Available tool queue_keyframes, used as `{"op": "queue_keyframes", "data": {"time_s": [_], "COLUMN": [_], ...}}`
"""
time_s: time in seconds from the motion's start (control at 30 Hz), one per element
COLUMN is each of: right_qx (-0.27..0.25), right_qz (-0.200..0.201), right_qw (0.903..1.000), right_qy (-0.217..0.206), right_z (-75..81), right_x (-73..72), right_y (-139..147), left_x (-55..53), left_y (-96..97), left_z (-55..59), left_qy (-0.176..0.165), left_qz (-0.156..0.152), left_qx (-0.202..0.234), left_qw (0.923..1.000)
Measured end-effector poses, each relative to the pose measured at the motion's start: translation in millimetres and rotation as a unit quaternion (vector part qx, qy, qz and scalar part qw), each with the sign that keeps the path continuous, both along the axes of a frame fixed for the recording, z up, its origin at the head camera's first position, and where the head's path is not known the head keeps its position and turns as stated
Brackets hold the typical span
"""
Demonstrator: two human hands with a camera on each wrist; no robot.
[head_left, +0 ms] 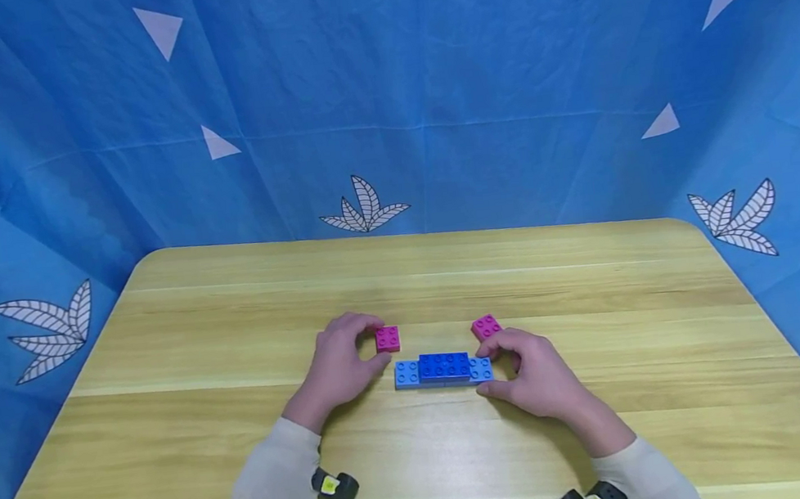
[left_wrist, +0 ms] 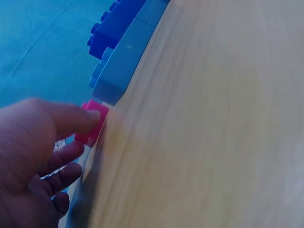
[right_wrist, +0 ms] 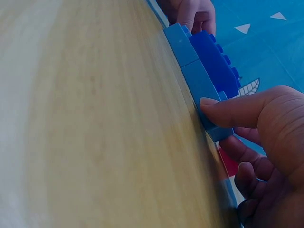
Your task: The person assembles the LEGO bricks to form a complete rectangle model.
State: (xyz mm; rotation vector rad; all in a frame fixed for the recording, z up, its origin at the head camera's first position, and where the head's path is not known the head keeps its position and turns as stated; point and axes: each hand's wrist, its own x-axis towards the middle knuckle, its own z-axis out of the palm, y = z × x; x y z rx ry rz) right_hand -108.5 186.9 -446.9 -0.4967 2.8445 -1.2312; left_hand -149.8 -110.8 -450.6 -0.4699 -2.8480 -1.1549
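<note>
In the head view, a bar of two light blue bricks (head_left: 407, 375) lies on the table with a dark blue brick (head_left: 444, 366) across its middle. My right hand (head_left: 536, 370) pinches the bar's right end; the right wrist view shows the thumb (right_wrist: 209, 105) on its front face. To the left, my left hand (head_left: 342, 361) has thumb and forefinger at the front and back sides of a small pink brick (head_left: 387, 339). The left wrist view has that thumb overlapping the brick. A second pink brick (head_left: 485, 327) sits just behind my right forefinger, partly hidden by it.
The wooden table (head_left: 228, 302) has a rounded far edge, and a blue cloth (head_left: 424, 74) with white leaf and triangle prints hangs behind it and along both sides. Black wrist cameras (head_left: 342, 489) are strapped over the sleeves.
</note>
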Motion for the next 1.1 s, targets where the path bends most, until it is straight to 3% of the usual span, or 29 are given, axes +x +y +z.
{"op": "queue_keyframes", "data": {"time_s": [0.47,0.7,1.1], "right_qx": [-0.011,-0.012,-0.01], "right_qz": [0.008,0.009,0.006], "right_qw": [0.9999,0.9999,0.9999], "right_qy": [-0.001,-0.003,-0.003], "right_z": [-1.2,0.1,-0.4], "right_x": [-0.6,0.1,-0.1], "right_y": [-1.2,-1.0,0.1], "left_x": [3.7,10.4,24.1], "left_y": [-0.1,0.0,1.3], "left_z": [3.2,9.6,19.1], "left_qy": [-0.028,-0.039,-0.03], "left_qz": [0.008,-0.002,-0.028], "left_qx": [0.037,0.079,0.093], "left_qw": [0.9989,0.9961,0.9948]}}
